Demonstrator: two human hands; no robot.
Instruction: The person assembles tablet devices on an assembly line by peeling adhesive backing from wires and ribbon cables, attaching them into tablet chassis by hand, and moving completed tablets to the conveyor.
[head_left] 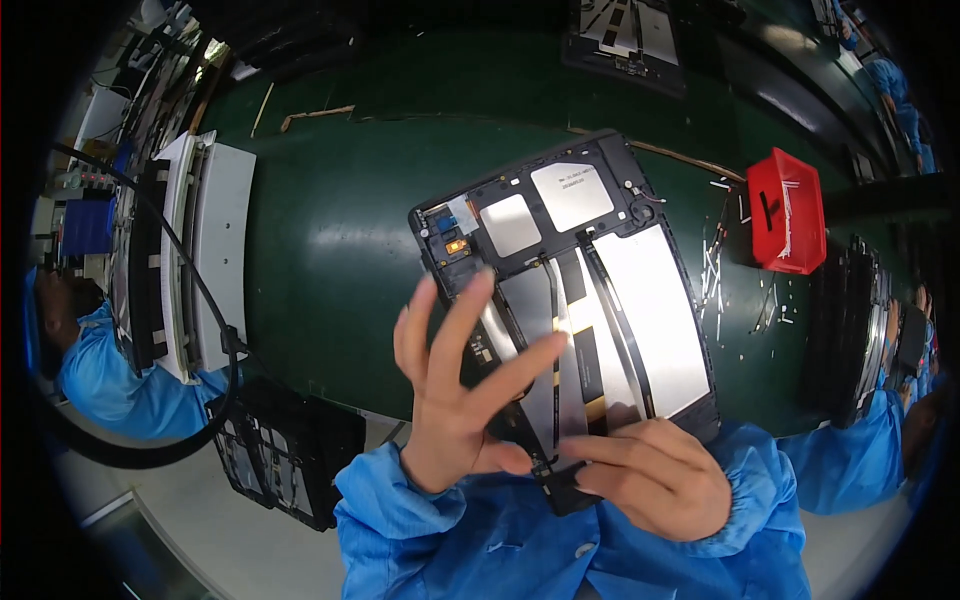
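An opened black tablet frame (640, 250), back side up, hangs tilted over the green work surface (330, 240); silver and white panels, flat black ribbon cables and a small circuit area show inside it. My right hand (655, 480) grips its near bottom edge. My left hand (455, 395) lies against the frame's left side, fingers spread, thumb and forefinger pinching at the lower end of a ribbon cable (553, 330). Both sleeves are blue.
A stack of white and black trays (185, 250) stands at the left, a black cable (200, 290) running over it. A red bin (790, 210) sits at the right among small scraps. Black grid trays (285, 450) lie at lower left. People in blue work at both sides.
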